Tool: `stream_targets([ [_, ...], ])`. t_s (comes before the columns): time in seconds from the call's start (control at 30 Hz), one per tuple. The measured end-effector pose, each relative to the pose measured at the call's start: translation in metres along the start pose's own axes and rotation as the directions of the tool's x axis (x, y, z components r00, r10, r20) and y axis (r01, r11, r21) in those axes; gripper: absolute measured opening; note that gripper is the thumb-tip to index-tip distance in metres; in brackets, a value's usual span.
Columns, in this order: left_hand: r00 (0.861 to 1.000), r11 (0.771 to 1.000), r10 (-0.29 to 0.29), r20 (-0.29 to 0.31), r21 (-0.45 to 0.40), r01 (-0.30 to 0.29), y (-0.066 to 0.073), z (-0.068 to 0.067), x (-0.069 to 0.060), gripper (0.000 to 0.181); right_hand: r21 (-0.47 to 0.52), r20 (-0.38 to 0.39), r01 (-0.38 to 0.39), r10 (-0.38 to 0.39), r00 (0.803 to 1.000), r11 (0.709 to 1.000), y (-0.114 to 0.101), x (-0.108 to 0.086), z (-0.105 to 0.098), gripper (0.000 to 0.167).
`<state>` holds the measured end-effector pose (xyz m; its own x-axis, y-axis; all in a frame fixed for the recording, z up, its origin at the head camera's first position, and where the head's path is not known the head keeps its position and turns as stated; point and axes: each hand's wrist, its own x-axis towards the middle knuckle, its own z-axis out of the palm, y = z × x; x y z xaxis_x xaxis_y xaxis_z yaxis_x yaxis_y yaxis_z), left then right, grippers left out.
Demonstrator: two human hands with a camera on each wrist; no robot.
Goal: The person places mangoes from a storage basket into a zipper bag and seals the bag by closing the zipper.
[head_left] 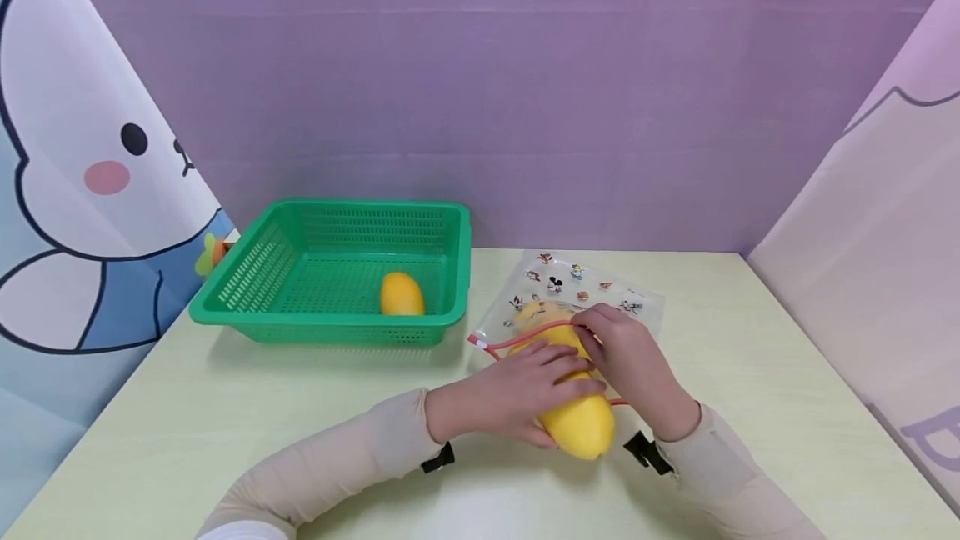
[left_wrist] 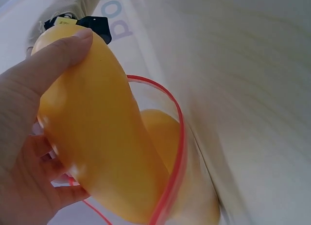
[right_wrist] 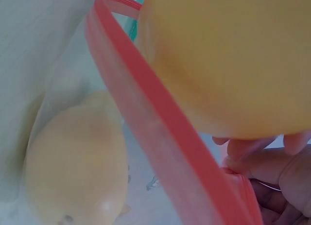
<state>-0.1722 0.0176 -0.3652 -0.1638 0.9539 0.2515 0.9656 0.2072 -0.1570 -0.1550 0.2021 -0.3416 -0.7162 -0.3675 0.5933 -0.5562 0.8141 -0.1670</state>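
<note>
A long yellow mango [head_left: 578, 425] lies tilted at the mouth of a clear printed bag [head_left: 511, 297] with a red zip edge. My left hand [head_left: 523, 388] grips this mango from the left, thumb on one side and fingers on the other; the left wrist view shows the mango [left_wrist: 97, 123] partly within the red rim [left_wrist: 181, 137]. My right hand [head_left: 636, 362] pinches the bag's red edge at the right; in the right wrist view its fingers [right_wrist: 265, 169] hold the red strip [right_wrist: 160, 113]. Inside the bag is another yellow mango [right_wrist: 77, 166], seen through the plastic.
A green basket [head_left: 337, 319] stands at the left back of the table [head_left: 750, 340], with one smaller yellow mango [head_left: 402, 294] inside at its right front. A purple backdrop [head_left: 525, 107] rises behind the table, with printed cloths at both sides.
</note>
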Motion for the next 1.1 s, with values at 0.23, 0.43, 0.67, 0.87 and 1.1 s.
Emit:
stream_targets([
  [0.23, 0.998, 0.999, -0.05, 0.032, 0.023, 0.049, -0.0028, 0.0039, 0.0017, 0.075, -0.002, 0.008, -0.007, 0.007, 1.0, 1.0, -0.0001, 0.0003, 0.0007, 0.015],
  [0.43, 0.995, 0.995, -0.098, 0.026, 0.03, 0.097, -0.0026, 0.0049, 0.0042, 0.069, -0.001, 0.011, -0.011, 0.011, 1.0, 1.0, -0.0003, 0.0005, 0.0007, 0.013],
  [0.67, 0.986, 0.988, -0.147, 0.078, 0.051, 0.143, -0.0011, 0.0041, 0.0059, 0.073, 0.0, 0.017, -0.021, 0.021, 1.0, 1.0, -0.0012, 0.001, -0.0001, 0.014],
  [0.87, 0.979, 0.983, -0.179, 0.1, 0.068, 0.173, -0.0005, 0.0045, 0.0063, 0.076, -0.002, 0.015, -0.02, 0.02, 1.0, 1.0, -0.0012, 0.001, -0.0012, 0.015],
  [1.1, 0.977, 0.98, -0.196, 0.083, 0.047, 0.193, 0.0001, 0.008, 0.0077, 0.072, 0.0, 0.006, -0.009, 0.009, 1.0, 1.0, -0.0008, 0.0004, -0.0026, 0.015],
])
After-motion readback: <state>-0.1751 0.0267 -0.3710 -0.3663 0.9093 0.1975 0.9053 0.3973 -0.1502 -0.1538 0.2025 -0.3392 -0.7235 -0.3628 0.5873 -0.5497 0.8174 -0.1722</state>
